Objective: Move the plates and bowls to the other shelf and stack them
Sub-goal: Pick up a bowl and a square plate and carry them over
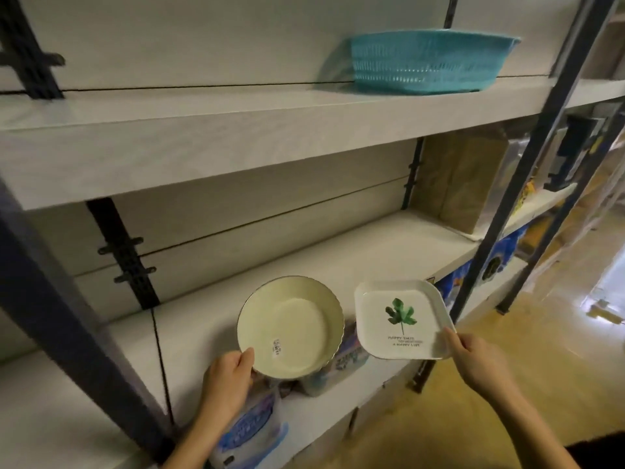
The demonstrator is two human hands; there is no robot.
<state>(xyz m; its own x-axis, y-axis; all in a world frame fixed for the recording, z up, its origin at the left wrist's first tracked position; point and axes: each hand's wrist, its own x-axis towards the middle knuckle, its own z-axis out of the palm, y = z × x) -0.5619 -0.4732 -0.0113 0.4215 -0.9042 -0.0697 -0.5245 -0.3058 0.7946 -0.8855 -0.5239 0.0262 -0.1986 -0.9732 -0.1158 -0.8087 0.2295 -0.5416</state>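
My left hand [228,377] grips the near rim of a round cream bowl [287,330] with a fluted side and a price sticker inside. It is held in front of the middle shelf [355,252], at about shelf height. My right hand [473,357] pinches the near right corner of a square white plate [402,319] printed with a green leaf and small text. The plate hangs tilted in the air just right of the bowl, off the shelf's front edge. Bowl and plate do not touch.
A teal plastic basket [429,62] sits on the upper shelf [203,137]. Brown wrapped packages [463,184] stand at the right end of the middle shelf. Packs of tissue [250,424] fill the shelf below. Dark metal uprights [527,164] frame the bay; a yellowish floor lies to the right.
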